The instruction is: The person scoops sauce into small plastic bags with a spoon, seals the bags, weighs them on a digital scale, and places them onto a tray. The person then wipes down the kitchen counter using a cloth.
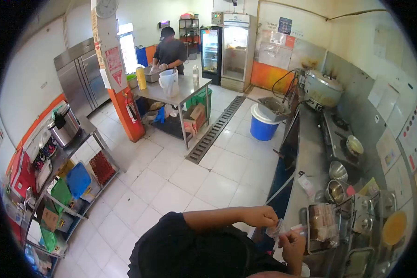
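My left hand (261, 216) is closed, its fingers pinched on a small clear plastic item (274, 227); I cannot tell whether it is a cup or a bag. Close beside it, my right hand (293, 245) is also closed, fingers at the lower edge of the same clear plastic. Both hands are over the near end of the steel counter (306, 160). Just right of them lies a metal tray (309, 231) of brownish wrapped packs (323, 222). A pale packet (299, 229) shows just behind my right hand.
Metal bowls (337, 190) and lidded steel containers (363, 221) line the counter's back. Farther up are a pan on a stove (355, 145) and a large cooker (323, 88). A blue bucket (263, 127) stands on the floor. A co-worker (170, 52) works at another table (185, 95).
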`<state>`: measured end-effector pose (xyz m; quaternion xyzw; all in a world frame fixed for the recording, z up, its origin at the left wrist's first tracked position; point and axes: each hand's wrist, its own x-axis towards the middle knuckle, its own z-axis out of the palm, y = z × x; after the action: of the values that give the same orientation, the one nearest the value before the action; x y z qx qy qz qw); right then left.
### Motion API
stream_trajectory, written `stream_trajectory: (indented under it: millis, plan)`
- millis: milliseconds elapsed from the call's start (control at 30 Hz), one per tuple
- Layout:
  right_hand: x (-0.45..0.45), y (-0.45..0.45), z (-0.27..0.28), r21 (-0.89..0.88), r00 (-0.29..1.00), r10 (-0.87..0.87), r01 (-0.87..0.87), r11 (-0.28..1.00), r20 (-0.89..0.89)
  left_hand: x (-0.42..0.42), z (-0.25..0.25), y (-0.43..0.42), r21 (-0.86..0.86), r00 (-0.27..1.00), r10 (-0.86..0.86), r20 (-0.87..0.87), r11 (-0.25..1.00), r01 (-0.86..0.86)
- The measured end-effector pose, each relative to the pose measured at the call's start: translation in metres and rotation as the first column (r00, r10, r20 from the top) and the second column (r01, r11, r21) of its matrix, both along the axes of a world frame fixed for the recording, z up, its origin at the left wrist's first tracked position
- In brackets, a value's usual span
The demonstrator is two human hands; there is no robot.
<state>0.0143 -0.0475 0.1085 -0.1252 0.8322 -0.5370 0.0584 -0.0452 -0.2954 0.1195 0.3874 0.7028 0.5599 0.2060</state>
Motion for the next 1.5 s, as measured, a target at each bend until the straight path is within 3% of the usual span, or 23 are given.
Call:
stream_trajectory:
  millis: [100, 200, 300, 400, 500, 533, 567, 600, 633, 667, 700, 767, 933, 1033, 1133, 1233, 1367, 1500]
  plan:
    - [0.008, -0.003, 0.005, -0.171, 0.998, 0.003, 0.008, 0.985, 0.061, 0.001, -0.009, 0.001, 0.218, 0.928, -0.148, 0.341, 0.973, 0.074]
    - [0.014, -0.003, 0.009, -0.301, 0.998, -0.049, 0.062, 0.952, 0.049, 0.006, -0.004, 0.015, 0.517, 0.941, -0.229, 0.249, 0.853, 0.071]
    - [0.023, -0.002, 0.017, -0.297, 0.993, -0.115, 0.119, 0.948, 0.031, 0.018, 0.010, 0.033, 0.509, 0.946, -0.211, 0.248, 0.859, 0.058]
    - [0.031, 0.009, 0.004, -0.340, 0.988, -0.150, 0.135, 0.931, -0.018, 0.028, 0.018, 0.057, 0.584, 0.903, -0.210, 0.373, 0.810, -0.052]
    - [0.044, 0.015, 0.020, -0.103, 0.982, -0.185, 0.188, 0.977, 0.039, 0.012, -0.002, 0.067, 0.447, 0.988, -0.108, 0.113, 0.893, 0.047]
    - [0.051, 0.010, 0.025, -0.066, 0.964, -0.247, 0.242, 0.968, -0.099, 0.005, -0.013, 0.072, 0.427, 0.982, 0.025, -0.185, 0.902, 0.058]
    - [0.055, 0.008, 0.027, -0.017, 0.924, -0.311, 0.315, 0.949, -0.222, 0.002, -0.014, 0.075, 0.333, 0.923, 0.101, -0.371, 0.942, 0.031]
    - [0.058, 0.015, 0.018, 0.058, 0.909, -0.369, 0.386, 0.921, -0.192, 0.007, 0.010, 0.076, 0.143, 0.954, -0.005, -0.300, 0.988, 0.050]
    - [0.060, 0.026, 0.012, 0.102, 0.857, -0.289, 0.363, 0.926, -0.426, 0.006, -0.005, 0.082, -0.010, 0.929, -0.033, -0.369, 0.999, 0.031]
    - [0.066, 0.029, 0.016, 0.037, 0.871, -0.342, 0.378, 0.925, -0.352, 0.008, -0.005, 0.093, 0.101, 0.877, 0.012, -0.480, 0.994, 0.042]
    - [0.076, 0.033, 0.015, 0.108, 0.815, -0.310, 0.410, 0.906, -0.490, 0.011, -0.014, 0.104, 0.106, 0.862, -0.029, -0.506, 0.990, 0.096]
    - [0.085, 0.040, 0.007, 0.182, 0.792, -0.315, 0.465, 0.866, -0.523, 0.010, -0.011, 0.126, -0.013, 0.757, -0.169, -0.631, 0.978, 0.207]
    - [0.148, 0.057, -0.016, 0.182, 0.831, -0.448, 0.521, 0.834, -0.328, 0.019, -0.019, 0.166, -0.199, 0.607, -0.463, -0.646, 0.870, 0.451]
    - [0.173, 0.045, -0.035, -0.034, 0.755, -0.595, 0.611, 0.791, -0.274, 0.027, -0.038, 0.177, -0.198, 0.601, -0.592, -0.538, 0.781, 0.592]
    - [0.192, 0.056, -0.068, -0.088, 0.409, -0.882, 0.894, 0.438, -0.233, 0.027, -0.051, 0.197, -0.228, 0.593, -0.622, -0.511, 0.764, 0.604]
    - [0.208, 0.087, -0.101, 0.308, 0.327, -0.916, 0.918, 0.250, -0.232, 0.022, -0.063, 0.212, -0.189, 0.647, -0.570, -0.506, 0.805, 0.562]
    - [0.200, 0.106, -0.114, 0.554, 0.591, -0.745, 0.749, 0.364, -0.309, 0.019, -0.073, 0.226, -0.122, 0.712, -0.518, -0.474, 0.839, 0.530]
    - [0.182, 0.097, -0.106, 0.697, 0.679, -0.697, 0.615, 0.369, -0.230, 0.020, -0.075, 0.231, -0.026, 0.795, -0.485, -0.365, 0.859, 0.512]
